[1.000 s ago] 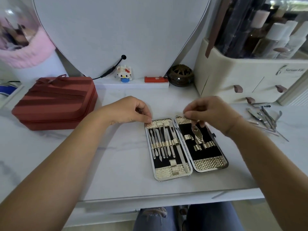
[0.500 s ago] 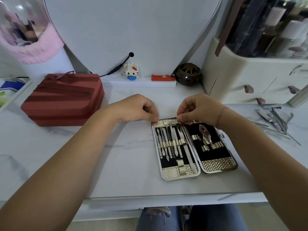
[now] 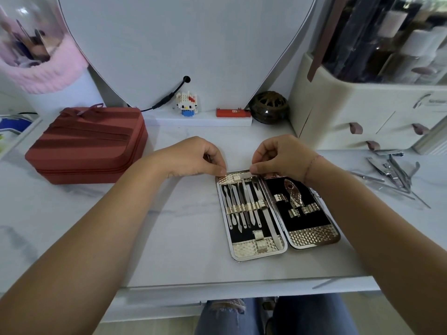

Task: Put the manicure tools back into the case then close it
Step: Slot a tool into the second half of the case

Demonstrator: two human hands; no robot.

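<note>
The manicure case (image 3: 312, 234) lies open flat on the white table. Its left half holds several slim metal tools (image 3: 242, 206) under gold loops, and its right half holds one clipper (image 3: 294, 193). My left hand (image 3: 193, 157) has curled fingers and grips the top left corner of the case with its thumb tip. My right hand (image 3: 281, 154) pinches the top end of a metal tool at the top edge of the left half. More loose metal tools (image 3: 393, 172) lie in a pile on the table to the far right.
A red zipped pouch (image 3: 89, 146) sits at the left. Behind the case stand a heart-shaped mirror (image 3: 181, 44), a small brick figure (image 3: 187, 103) and a dark round ornament (image 3: 268, 107). A cream cosmetics organiser (image 3: 362, 112) stands at the right. The table's front edge (image 3: 242, 284) is near.
My right hand has moved from over the case's right half to the top edge of the left half. My left hand has stayed at the top left corner.
</note>
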